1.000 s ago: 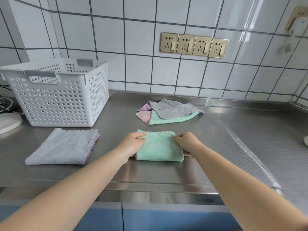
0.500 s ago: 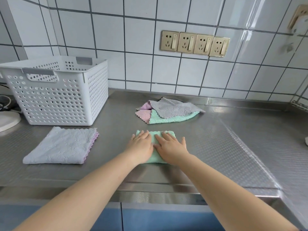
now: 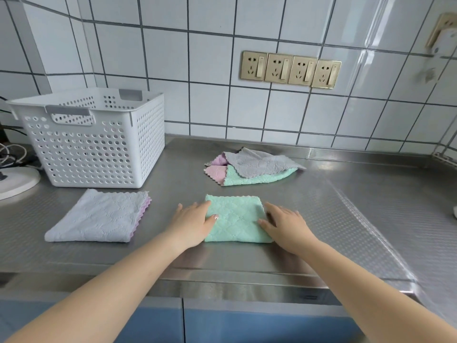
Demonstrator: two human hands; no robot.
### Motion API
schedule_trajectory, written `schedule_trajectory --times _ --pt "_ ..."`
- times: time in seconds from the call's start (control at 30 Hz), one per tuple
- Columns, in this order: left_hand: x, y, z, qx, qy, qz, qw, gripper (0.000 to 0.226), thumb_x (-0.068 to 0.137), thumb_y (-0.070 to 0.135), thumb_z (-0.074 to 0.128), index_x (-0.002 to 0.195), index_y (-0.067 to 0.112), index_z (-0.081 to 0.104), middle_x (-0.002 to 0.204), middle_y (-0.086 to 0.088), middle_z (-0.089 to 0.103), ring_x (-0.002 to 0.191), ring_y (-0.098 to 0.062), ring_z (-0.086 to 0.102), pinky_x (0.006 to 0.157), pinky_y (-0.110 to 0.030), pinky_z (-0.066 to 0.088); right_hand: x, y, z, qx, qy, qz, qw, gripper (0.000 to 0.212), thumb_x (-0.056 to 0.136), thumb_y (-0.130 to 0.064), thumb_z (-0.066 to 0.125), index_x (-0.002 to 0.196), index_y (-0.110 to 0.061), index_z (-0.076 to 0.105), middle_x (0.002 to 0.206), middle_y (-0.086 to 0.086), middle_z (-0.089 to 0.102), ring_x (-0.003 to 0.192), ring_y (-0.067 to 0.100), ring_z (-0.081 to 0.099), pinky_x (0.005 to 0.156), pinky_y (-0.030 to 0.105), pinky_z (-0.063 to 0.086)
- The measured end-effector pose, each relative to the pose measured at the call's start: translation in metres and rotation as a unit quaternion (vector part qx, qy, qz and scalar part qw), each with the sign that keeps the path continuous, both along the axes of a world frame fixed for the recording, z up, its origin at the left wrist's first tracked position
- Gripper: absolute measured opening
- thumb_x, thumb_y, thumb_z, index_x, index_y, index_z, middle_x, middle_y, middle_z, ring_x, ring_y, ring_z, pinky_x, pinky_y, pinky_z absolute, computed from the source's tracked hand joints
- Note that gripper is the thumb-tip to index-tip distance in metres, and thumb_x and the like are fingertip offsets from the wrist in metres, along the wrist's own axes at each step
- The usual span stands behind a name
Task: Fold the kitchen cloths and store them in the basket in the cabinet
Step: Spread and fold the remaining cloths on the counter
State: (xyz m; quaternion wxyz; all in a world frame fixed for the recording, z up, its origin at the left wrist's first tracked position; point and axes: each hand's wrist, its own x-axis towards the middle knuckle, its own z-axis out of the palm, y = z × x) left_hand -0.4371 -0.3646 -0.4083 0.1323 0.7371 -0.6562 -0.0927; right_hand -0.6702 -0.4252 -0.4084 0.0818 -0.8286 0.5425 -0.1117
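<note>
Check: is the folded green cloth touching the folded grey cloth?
Apart. The head view shows bare steel counter and the left hand between the folded green cloth and the folded grey cloth.

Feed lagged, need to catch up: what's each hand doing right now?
Left hand: open, flat on the left edge of the folded green cloth.
Right hand: open, resting flat at the cloth's right edge.

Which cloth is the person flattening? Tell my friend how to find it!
Find the white perforated plastic basket on the steel counter. To its right, nearest the counter's front edge, lies a folded mint-green square cloth. Only this cloth has both hands touching it.
</note>
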Motion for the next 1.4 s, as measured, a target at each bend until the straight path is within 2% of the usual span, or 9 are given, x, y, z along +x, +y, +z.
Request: schedule_trajectory --times 0.17,0.3,0.43,0.67,0.77,0.83,0.97,1.03,1.4 --pt "-0.01 -0.006 0.01 -0.075 0.279 0.015 0.957 0.043 0.096 0.022 0.049 0.139 0.02 0.043 0.146 -0.001 0.042 0.124 -0.015 0.046 0.086 -0.016 0.031 0.011 0.012 0.007 0.08 -0.121 0.012 0.989 0.055 0.093 -0.042 0.048 0.144 -0.028 0.031 0.099 -0.006 0.051 0.099 0.018 0.053 0.082 0.027 0.039" --pt "-0.011 -0.009 0.011 -0.108 0.468 0.038 0.877 0.05 0.09 0.001 0.055 0.134 0.023 0.05 0.145 -0.002 0.042 0.128 -0.011 0.04 0.1 -0.021 0.03 0.021 0.015 0.012 0.099 -0.252 -0.016 0.963 0.052 0.091 -0.028 0.057 0.14 -0.029 0.038 0.133 0.002 0.052 0.107 0.016 0.055 0.073 0.019 0.046" --pt "0.001 -0.004 0.014 -0.103 0.575 0.077 0.808 0.054 0.087 -0.012 0.05 0.133 0.017 0.052 0.146 -0.007 0.04 0.128 -0.012 0.04 0.104 -0.027 0.034 0.033 0.019 0.02 0.124 -0.382 -0.041 0.915 0.049 0.089 -0.018 0.062 0.134 -0.029 0.047 0.136 -0.001 0.048 0.098 0.009 0.055 0.074 0.018 0.044" --pt "0.074 0.031 0.038 -0.144 0.576 0.11 0.797 0.053 0.088 -0.011 0.05 0.129 0.021 0.056 0.135 -0.001 0.052 0.106 -0.015 0.061 0.085 -0.032 0.053 0.102 0.035 0.035 0.305 -0.527 -0.01 0.793 0.03 0.086 -0.005 0.064 0.11 -0.023 0.059 0.125 0.009 0.049 0.086 0.02 0.06 0.067 0.026 0.053" --pt "0.119 0.047 0.05 -0.15 0.575 0.138 0.792 0.049 0.089 -0.009 0.051 0.127 0.021 0.057 0.121 0.0 0.06 0.093 -0.014 0.066 0.075 -0.031 0.056 0.149 0.043 0.043 0.351 -0.529 0.042 0.771 0.018 0.088 0.001 0.06 0.094 -0.016 0.059 0.101 0.011 0.061 0.072 0.015 0.059 0.058 0.021 0.051" --pt "0.148 0.055 0.055 -0.157 0.557 0.151 0.801 0.049 0.089 -0.008 0.052 0.128 0.021 0.056 0.12 0.003 0.056 0.093 -0.011 0.065 0.071 -0.026 0.056 0.179 0.047 0.048 0.357 -0.523 0.065 0.771 0.017 0.089 0.002 0.057 0.091 -0.015 0.059 0.092 0.006 0.061 0.071 0.014 0.059 0.055 0.018 0.052" --pt "0.2 0.067 0.055 -0.172 0.516 0.19 0.818 0.049 0.088 -0.009 0.054 0.13 0.017 0.055 0.141 -0.005 0.044 0.128 -0.021 0.046 0.106 -0.041 0.04 0.231 0.051 0.051 0.352 -0.489 0.084 0.794 0.022 0.087 0.0 0.06 0.106 -0.01 0.061 0.094 0.008 0.058 0.085 0.021 0.06 0.082 0.034 0.054" --pt "0.216 0.071 0.052 -0.162 0.513 0.203 0.819 0.048 0.088 -0.009 0.054 0.129 0.016 0.056 0.142 -0.009 0.044 0.131 -0.023 0.044 0.108 -0.044 0.038 0.248 0.052 0.05 0.349 -0.465 0.08 0.81 0.028 0.086 -0.002 0.063 0.113 -0.008 0.06 0.089 0.005 0.058 0.086 0.022 0.06 0.089 0.039 0.052" --pt "0.238 0.07 0.024 -0.127 0.504 0.2 0.83 0.049 0.087 -0.01 0.055 0.132 0.01 0.052 0.141 -0.011 0.048 0.13 -0.022 0.044 0.11 -0.042 0.036 0.269 0.05 0.031 0.312 -0.374 0.06 0.871 0.035 0.086 -0.007 0.064 0.12 -0.011 0.058 0.083 0.0 0.055 0.072 0.018 0.056 0.075 0.028 0.053"
